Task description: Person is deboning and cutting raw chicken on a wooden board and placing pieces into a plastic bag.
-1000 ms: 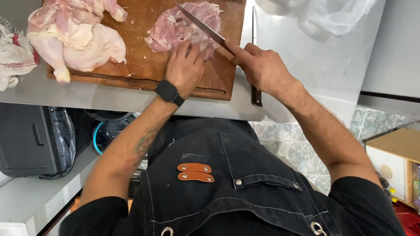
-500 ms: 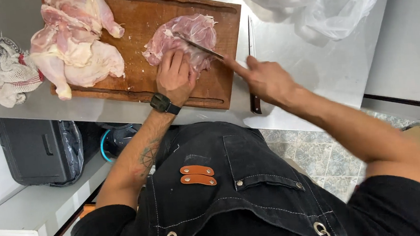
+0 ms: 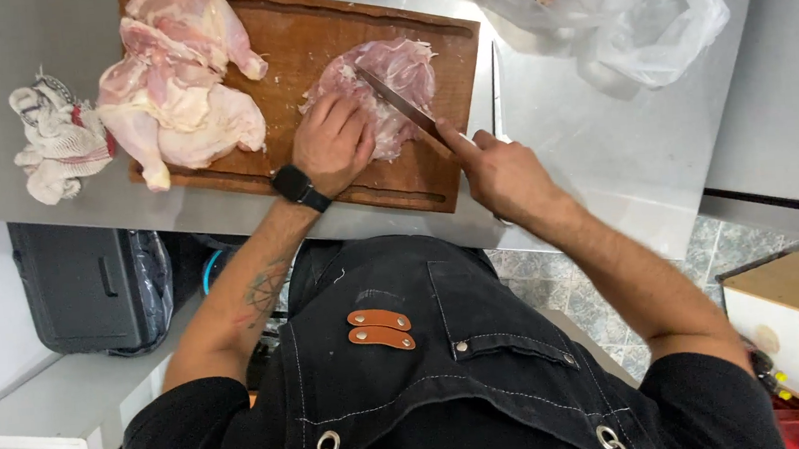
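A flat piece of raw chicken (image 3: 397, 77) lies on the wooden cutting board (image 3: 309, 42). My left hand (image 3: 331, 144) presses down flat on the near side of that piece, a black watch on its wrist. My right hand (image 3: 500, 174) grips a knife (image 3: 400, 106), forefinger along its spine, the blade laid across the meat just right of my left fingers. A pile of larger raw chicken parts (image 3: 180, 90) fills the board's left end.
A crumpled white cloth (image 3: 56, 142) sits on the steel counter (image 3: 603, 151) left of the board. A clear plastic bag (image 3: 611, 8) with some meat lies at the right. A second knife (image 3: 494, 79) rests beside the board's right edge.
My left hand has slid further up onto the chicken piece. The knife blade has moved left across the meat, closer to my left fingers.
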